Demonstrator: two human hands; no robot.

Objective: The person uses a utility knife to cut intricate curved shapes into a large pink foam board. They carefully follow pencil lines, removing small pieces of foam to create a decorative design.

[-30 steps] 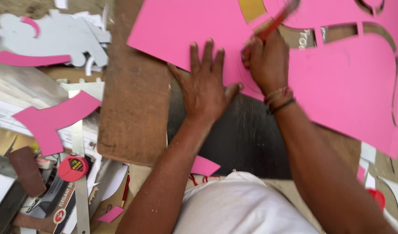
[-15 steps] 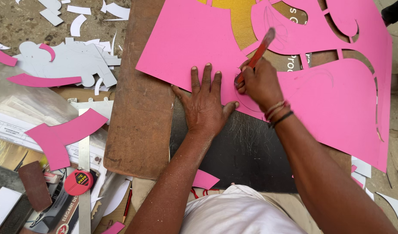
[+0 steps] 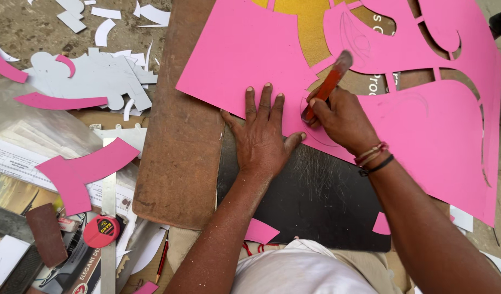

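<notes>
**Where everything sits**

The big sheet lies partly on the cutting mat, which sits right of the wooden board. Left hand rests flat on the sheet's edge, right hand just beside it holding the knife. Offcuts, a steel ruler and a tape measure are left of the board.

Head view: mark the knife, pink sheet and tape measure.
knife (image 3: 328, 87), head view, on its orange handle above the right hand.
pink sheet (image 3: 245, 54), head view, on the uncut left part.
tape measure (image 3: 101, 231), head view, on its round red case.
</notes>
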